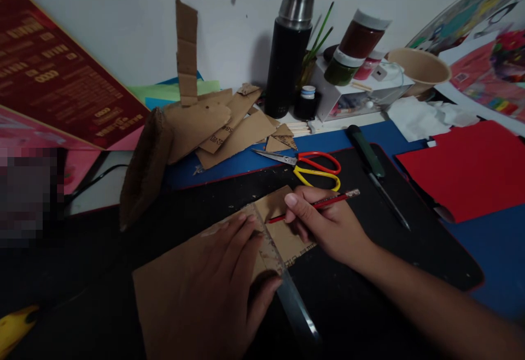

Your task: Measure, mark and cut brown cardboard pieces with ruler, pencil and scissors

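My left hand [233, 272] lies with fingers stretched out over a flat piece of cardboard [164, 278], its fingertips and thumb along the edge of a clear ruler [297, 305]. The ruler crosses the cardboard at a slant and runs past its near edge. In my right hand [328, 223] a red pencil [334, 200] is pinched, its tip down at the cardboard just right of the ruler. Printed dark marks run along the cardboard's right edge. Just beyond my right hand lie scissors [315, 171] with one red and one yellow handle.
A green-handled knife-like tool [379, 176] and red paper [471, 168] lie to the right. Cardboard scraps [238, 135], a folded cardboard shape [143, 168], a black thermos [289, 53] and stacked paint jars [356, 48] stand at the back. A yellow object [16, 327] is at lower left.
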`<state>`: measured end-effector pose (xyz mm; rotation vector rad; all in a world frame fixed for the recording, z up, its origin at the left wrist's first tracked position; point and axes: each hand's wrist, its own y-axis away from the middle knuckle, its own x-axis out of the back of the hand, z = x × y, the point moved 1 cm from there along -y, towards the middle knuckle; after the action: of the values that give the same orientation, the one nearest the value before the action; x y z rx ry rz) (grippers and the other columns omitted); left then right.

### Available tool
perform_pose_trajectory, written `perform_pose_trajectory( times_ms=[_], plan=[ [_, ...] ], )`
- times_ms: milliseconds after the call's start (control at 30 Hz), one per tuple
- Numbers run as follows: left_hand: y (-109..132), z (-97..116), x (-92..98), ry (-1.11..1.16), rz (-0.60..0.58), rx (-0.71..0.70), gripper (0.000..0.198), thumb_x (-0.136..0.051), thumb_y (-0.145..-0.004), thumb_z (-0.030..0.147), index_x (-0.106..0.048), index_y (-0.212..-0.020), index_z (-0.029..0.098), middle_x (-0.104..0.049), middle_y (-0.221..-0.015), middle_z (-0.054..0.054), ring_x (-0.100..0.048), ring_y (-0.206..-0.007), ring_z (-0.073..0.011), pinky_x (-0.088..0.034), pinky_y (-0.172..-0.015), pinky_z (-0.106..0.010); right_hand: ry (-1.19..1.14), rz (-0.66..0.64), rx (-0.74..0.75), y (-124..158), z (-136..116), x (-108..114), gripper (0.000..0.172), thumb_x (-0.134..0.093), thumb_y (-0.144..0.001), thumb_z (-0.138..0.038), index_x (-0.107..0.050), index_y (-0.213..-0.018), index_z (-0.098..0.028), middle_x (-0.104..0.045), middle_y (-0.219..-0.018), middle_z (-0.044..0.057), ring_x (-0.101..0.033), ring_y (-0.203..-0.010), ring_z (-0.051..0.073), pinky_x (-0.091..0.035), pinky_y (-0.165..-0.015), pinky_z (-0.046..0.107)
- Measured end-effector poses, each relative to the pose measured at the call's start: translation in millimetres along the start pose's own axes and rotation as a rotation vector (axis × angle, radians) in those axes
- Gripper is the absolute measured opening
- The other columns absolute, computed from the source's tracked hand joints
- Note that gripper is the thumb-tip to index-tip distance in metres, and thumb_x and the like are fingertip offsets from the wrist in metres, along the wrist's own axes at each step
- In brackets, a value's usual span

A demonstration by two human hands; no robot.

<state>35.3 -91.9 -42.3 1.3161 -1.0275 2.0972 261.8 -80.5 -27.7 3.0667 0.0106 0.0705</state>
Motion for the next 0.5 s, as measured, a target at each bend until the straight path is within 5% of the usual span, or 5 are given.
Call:
perform_pose_trajectory(
  times_ms=[500],
  plan=[
    [-0.6,1.3,-0.4,-0.013,0.009,0.018,0.039,-0.051,-0.11,0.036,-0.058,-0.14,0.012,-0.071,-0.146,-0.02,-0.064,-0.139,-0.037,-0.058,-0.107,-0.055,-0.035,0.022,-0.03,-0.8,-0.6,1.5,0.047,-0.067,-0.105,-0.057,-0.07,-0.076,-0.02,-0.054,-0.052,-0.006,-0.049,-0.044,0.009,-0.036,-0.044,0.024]
  ],
)
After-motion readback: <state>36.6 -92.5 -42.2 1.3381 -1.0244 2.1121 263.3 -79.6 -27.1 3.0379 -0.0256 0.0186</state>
